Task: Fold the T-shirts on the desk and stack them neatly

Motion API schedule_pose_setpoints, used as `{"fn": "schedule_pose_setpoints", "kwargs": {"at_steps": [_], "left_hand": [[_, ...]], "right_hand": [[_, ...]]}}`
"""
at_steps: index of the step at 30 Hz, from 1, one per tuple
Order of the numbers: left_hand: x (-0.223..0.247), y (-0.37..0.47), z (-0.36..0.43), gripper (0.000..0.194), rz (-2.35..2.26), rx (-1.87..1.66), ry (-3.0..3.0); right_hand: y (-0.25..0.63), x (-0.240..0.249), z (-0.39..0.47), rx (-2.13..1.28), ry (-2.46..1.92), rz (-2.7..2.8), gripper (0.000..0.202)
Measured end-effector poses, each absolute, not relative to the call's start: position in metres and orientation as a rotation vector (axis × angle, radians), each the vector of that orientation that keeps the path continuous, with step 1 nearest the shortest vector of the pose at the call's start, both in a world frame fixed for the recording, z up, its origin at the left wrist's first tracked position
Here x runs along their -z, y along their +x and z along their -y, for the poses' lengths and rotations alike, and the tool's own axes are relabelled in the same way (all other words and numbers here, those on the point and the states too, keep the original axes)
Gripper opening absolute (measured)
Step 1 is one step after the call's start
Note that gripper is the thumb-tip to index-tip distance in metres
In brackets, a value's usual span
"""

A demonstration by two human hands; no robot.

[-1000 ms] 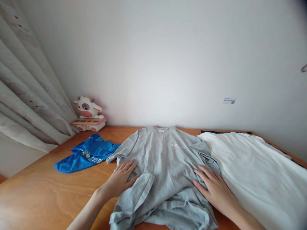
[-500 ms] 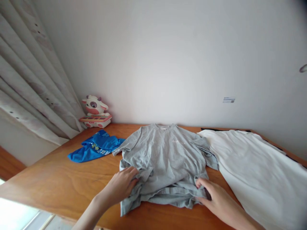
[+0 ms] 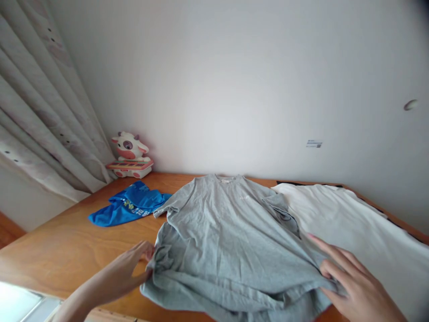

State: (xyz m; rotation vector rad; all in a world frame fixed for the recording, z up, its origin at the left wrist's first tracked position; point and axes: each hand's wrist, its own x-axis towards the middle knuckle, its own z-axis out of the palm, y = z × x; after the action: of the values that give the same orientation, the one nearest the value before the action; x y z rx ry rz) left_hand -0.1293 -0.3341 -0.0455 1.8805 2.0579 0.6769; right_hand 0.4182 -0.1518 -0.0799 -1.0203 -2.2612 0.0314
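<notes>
A grey short-sleeved T-shirt (image 3: 228,237) lies on the wooden table, its collar toward the wall and its hem toward me. My left hand (image 3: 137,264) pinches the shirt's left side near the hem, where the cloth bunches up. On the other side, my right hand (image 3: 348,277) grips the lower right edge, thumb below and index finger stretched out along the cloth. Between both hands the hem is drawn wide and hangs in loose folds near the table's front edge. The right sleeve is folded over and touches the white garment.
Left of the shirt lies a crumpled blue garment (image 3: 129,205). A cow-shaped toy keyboard (image 3: 130,156) stands at the back left, beside the curtain (image 3: 43,107). At right a white garment (image 3: 335,219) is spread over something black. The wall (image 3: 214,89) borders the wooden table (image 3: 67,246).
My hands have moved apart and toward me, left hand leftward and right hand rightward. The shirt's lower part is pulled wider and smoother. The view has shifted slightly.
</notes>
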Motion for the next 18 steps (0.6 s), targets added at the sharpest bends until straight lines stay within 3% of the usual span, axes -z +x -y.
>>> {"fn": "schedule_pose_setpoints", "kwargs": {"at_steps": [4, 8, 12, 15, 18], "left_hand": [[0.053, -0.113, 0.333, 0.05, -2.05, -0.591, 2.099], [0.044, -0.095, 0.327, 0.068, -1.818, -0.308, 2.121], [0.039, -0.087, 0.325, 0.021, -1.803, -0.327, 2.049], [0.036, -0.089, 0.328, 0.02, -1.796, -0.411, 2.105], [0.025, -0.096, 0.333, 0.021, -1.874, -0.442, 2.153]], "right_hand": [[0.42, 0.096, 0.148, -0.117, -0.983, 2.445, 0.059], [0.418, 0.1, 0.154, 0.101, -0.895, 2.513, 0.068], [0.429, 0.106, 0.16, 0.266, -0.82, 2.529, 0.055], [0.443, 0.112, 0.159, 0.31, -0.917, 2.424, 0.056], [0.466, 0.12, 0.153, 0.281, -1.11, 2.249, 0.042]]}}
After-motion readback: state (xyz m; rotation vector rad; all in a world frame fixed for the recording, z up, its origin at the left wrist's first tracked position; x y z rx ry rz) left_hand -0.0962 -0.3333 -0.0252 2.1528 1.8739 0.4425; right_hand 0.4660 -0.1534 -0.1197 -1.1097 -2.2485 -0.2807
